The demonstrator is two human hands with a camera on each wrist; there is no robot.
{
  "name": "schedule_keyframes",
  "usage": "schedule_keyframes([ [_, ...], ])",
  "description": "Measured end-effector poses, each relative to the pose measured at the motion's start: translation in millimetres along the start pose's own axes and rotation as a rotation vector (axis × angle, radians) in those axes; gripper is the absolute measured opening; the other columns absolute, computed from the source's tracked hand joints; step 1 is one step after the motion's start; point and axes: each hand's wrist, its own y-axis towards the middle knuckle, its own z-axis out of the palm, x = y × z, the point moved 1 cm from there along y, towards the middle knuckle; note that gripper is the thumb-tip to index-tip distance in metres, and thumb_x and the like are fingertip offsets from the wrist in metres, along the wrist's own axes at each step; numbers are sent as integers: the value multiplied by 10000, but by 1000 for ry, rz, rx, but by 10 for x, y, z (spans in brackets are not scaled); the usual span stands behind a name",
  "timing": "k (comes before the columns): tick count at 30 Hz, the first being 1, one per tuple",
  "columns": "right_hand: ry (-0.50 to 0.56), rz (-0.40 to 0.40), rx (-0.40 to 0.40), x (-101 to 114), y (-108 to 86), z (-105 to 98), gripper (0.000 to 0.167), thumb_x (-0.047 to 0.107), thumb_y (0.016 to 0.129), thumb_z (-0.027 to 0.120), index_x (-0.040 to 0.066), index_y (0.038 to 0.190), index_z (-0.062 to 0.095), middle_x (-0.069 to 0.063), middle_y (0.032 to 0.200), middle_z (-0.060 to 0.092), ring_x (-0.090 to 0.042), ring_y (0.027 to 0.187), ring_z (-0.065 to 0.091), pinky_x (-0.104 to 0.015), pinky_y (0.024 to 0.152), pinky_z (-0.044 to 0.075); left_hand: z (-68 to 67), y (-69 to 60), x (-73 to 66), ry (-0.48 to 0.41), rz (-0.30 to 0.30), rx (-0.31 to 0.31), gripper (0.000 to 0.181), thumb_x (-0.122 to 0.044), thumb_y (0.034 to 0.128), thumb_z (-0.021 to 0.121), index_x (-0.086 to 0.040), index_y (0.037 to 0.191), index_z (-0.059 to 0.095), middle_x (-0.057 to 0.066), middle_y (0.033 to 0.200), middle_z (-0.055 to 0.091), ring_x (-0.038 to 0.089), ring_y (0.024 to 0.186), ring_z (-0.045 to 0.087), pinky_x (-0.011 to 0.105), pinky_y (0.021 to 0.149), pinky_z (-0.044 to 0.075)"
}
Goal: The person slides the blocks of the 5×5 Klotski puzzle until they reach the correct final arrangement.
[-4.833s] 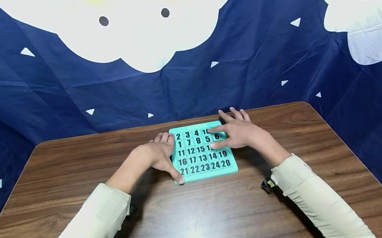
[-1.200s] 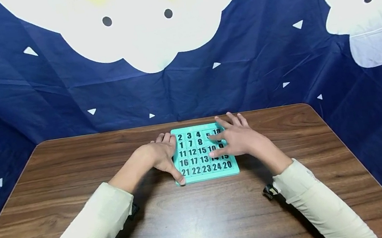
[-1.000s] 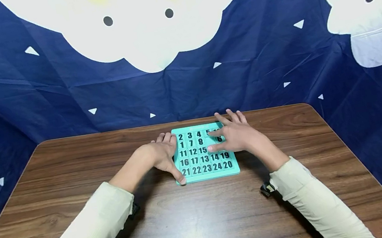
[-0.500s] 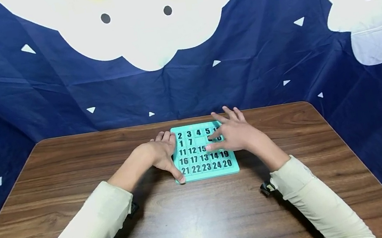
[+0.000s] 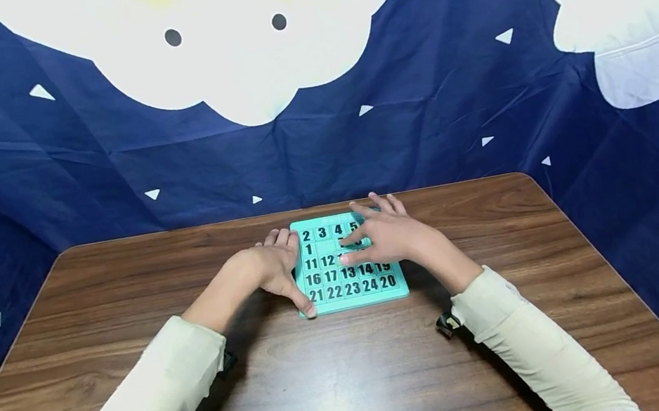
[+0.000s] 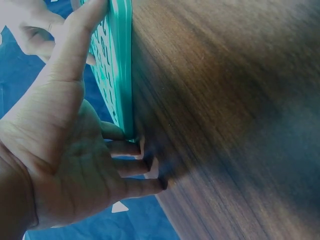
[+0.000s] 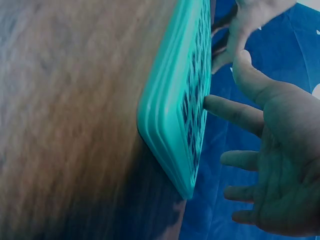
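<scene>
1. Turquoise sliding-number puzzle (image 5: 357,304), flat on wooden tabletop (image 5: 355,379): tile 7 (image 5: 337,240) has moved right, so the vacant cell (image 5: 326,247) adjoins tile 1 (image 5: 309,249), presumably freeing it.
2. Right hand (image 5: 389,234): fingers spread, index on tile 7, grasping nothing.
3. Left hand (image 5: 275,267): fingers extended against left edge, gripping nothing.

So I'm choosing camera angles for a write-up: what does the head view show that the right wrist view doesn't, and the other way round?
Only the head view: the teal number board's readable numbers, including 1 with a bare gap to its right, and the table's rounded far corners.

Only the right wrist view: the board's ridged side up close, the palm side of the right hand, and its thumb standing off the board.

Both: board, table, both hands, blue cloth.
</scene>
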Motion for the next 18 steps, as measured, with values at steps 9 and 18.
schedule_keyframes([
  [9,9,8,26,-16,-24,-37,583,736,1060,629,416,1542,704,-96,1913,151,-492,1776,8,-738,1412,-10,-9,-13,11,8,2,-4,1668,-806,714,939,37,1790,-17,298,1872,13,495,1772,-1,657,1440,137],
  [18,114,-54,-16,-158,-88,16,636,702,1057,666,366,1598,663,-123,1914,130,-512,1771,15,-779,1394,8,3,-20,7,2,5,-7,1673,-810,718,938,43,1790,-23,299,1878,-4,501,1770,-6,668,1436,136],
])
